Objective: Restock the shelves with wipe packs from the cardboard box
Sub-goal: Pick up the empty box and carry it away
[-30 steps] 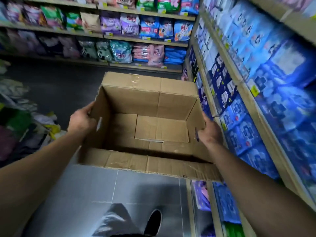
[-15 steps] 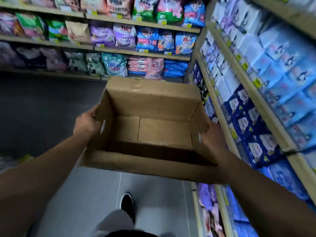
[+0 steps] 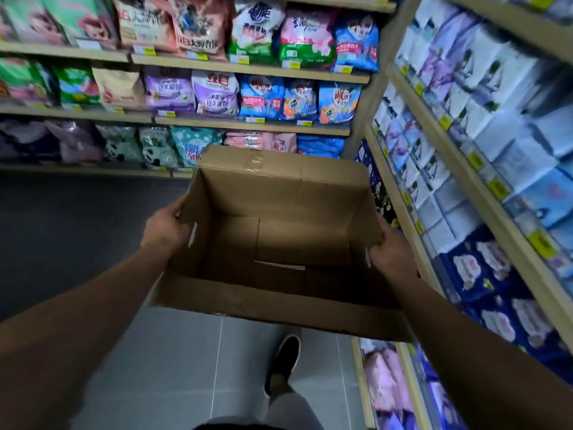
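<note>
We carry open brown cardboard box [image 3: 279, 243], left hand [image 3: 164, 228] and right hand [image 3: 390, 252] gripping side walls. Box empty; blue-white wipe packs [image 3: 483, 271] on right shelves [image 3: 434, 119]. Restocking appears finished; next: dispose box.

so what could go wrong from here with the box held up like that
The cardboard box is carried off the floor by its two end walls alone, the left hand and right hand gripping opposite sides, so it could sag or slip. Its loose near flap hides the floor and the shoe, a tripping risk. The right side passes close to the packed shelf and might snag.
</note>
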The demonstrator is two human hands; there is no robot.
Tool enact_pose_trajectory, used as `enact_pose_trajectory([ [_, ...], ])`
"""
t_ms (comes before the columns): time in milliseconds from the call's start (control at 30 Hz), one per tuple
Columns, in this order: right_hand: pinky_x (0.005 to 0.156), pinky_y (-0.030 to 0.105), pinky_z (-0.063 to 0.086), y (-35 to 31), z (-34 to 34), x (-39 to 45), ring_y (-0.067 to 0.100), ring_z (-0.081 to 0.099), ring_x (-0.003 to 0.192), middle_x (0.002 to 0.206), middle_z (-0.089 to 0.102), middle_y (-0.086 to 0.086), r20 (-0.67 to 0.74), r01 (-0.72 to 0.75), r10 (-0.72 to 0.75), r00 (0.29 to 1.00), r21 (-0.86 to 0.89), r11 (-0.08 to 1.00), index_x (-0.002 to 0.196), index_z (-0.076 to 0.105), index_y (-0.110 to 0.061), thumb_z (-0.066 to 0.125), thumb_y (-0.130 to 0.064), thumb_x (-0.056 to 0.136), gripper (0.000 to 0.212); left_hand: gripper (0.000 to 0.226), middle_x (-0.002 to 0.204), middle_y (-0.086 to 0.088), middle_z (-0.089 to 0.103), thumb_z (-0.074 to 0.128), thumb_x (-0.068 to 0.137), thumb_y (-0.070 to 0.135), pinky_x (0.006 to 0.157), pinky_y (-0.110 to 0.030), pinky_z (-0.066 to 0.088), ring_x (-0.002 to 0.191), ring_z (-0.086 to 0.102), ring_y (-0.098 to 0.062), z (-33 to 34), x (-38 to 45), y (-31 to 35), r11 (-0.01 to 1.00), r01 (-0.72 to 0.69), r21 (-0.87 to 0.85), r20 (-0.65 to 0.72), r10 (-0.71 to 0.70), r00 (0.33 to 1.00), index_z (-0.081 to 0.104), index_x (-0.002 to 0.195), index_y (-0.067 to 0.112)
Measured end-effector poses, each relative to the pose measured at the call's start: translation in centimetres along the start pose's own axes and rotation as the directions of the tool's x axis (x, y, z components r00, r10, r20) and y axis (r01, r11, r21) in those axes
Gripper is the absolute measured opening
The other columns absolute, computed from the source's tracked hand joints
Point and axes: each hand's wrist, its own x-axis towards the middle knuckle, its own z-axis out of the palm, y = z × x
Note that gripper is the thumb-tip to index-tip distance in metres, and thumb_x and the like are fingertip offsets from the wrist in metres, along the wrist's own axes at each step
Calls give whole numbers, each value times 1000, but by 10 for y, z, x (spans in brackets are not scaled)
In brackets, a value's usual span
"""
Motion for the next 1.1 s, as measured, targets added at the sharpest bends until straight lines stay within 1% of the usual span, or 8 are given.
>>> enact_pose_trajectory([
  [133,76,43,56,-5,-4,89,27,61,89,108,61,6,-2,0,0,1000,28,1000,145,21,-51,52,-14,76,84,60,115,-10,67,63,82,25,88,-39,52,103,63,-31,29,74,36,1000,23,11,-12,-23,1000,44,137,42],
  [300,64,31,45,-19,-12,193,25,58,82,106,61,13,-12,91,-91,996,-19,996,150,25,-36,51,-8,78,82,61,113,-5,68,61,81,33,84,-40,55,97,64,-29,52,152,74,998,56,-5,-41,-57,998,40,136,49],
  [500,74,34,45,-48,3,299,27,58,91,100,60,7,-14,119,-119,993,-15,993,148,27,-40,49,-11,89,70,61,109,-4,69,62,81,30,80,-35,52,96,64,-28,77,247,99,995,102,-10,-58,-102,993,40,135,51],
  [667,86,41,47,-69,37,392,34,56,110,122,58,13,19,84,-83,996,-102,991,149,26,-37,53,-13,88,71,63,110,-5,68,59,82,28,83,-39,54,99,63,-30,112,346,103,993,114,13,-4,-114,993,37,136,53],
  [767,80,34,43,-89,54,448,31,58,104,116,61,10,55,68,-65,996,-56,996,145,35,-33,50,-8,90,62,62,108,-8,69,59,83,28,82,-40,53,100,63,-33,133,413,107,991,129,31,18,-129,991,38,134,55],
  [867,73,32,48,-107,70,507,26,62,95,120,63,6,122,37,-35,992,-16,999,147,31,-39,51,-4,86,74,60,105,-5,70,60,82,28,76,-36,53,97,65,-30,144,470,113,989,140,38,26,-141,990,41,133,52],
  [1000,77,35,48,-119,88,570,32,59,106,129,58,14,128,21,-11,992,-82,996,151,29,-26,54,-3,87,73,56,105,-4,70,59,84,33,74,-37,54,97,65,-31,161,526,125,985,162,65,42,-165,985,41,133,52],
  [1100,87,42,47,-117,104,603,35,53,117,135,52,17,133,-1,18,991,-127,992,150,31,-21,55,-6,91,66,54,108,-4,69,58,86,32,76,-35,51,100,64,-30,182,553,130,982,177,62,72,-182,981,41,135,50],
])
